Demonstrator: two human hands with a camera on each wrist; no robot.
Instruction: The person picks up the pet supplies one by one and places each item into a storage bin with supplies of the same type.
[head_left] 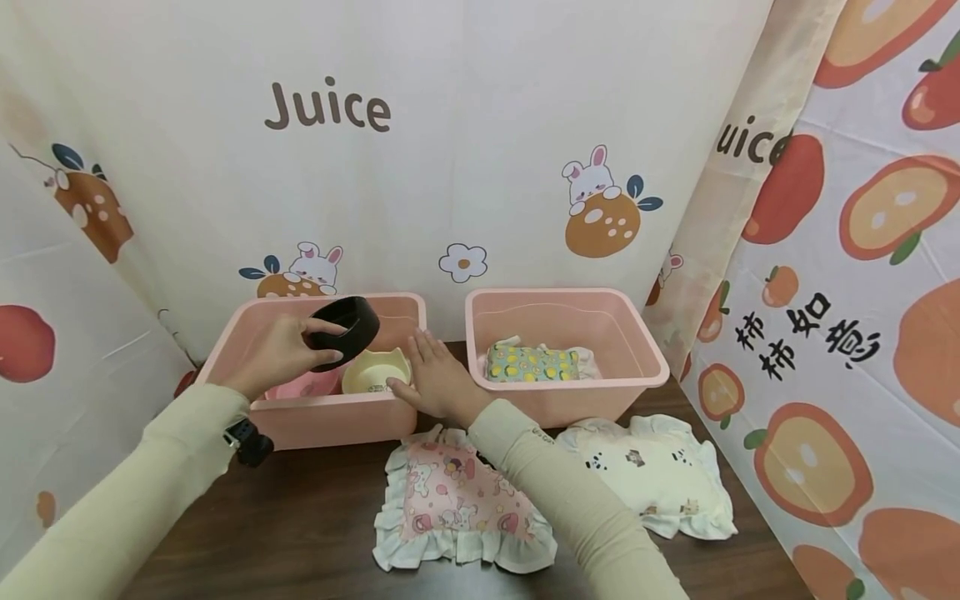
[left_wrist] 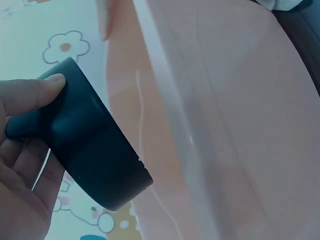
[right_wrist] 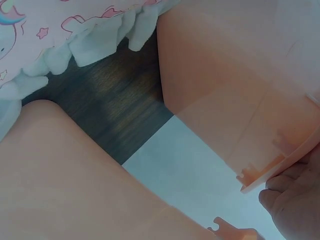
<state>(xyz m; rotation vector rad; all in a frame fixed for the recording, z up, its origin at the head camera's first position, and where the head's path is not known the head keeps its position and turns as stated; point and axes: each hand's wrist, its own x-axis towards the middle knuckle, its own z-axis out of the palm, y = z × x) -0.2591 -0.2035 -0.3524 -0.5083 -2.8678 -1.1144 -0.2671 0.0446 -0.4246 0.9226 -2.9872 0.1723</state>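
Note:
In the head view my left hand grips a black bowl by its edge, tilted on its side above the left pink bin. The left wrist view shows my thumb on the outer wall of the bowl and fingers behind it. Inside that bin sit a pale yellow bowl with pointed ears and a pink dish, partly hidden by my left hand. My right hand rests with fairly straight fingers on the bin's right rim, its fingertips at the rim's outside in the right wrist view.
A second pink bin stands on the right, holding a small lemon-print pillow. In front lie a pink pillow with white frills and a cream frilled pillow, on a dark wood table. Printed curtains enclose the back and sides.

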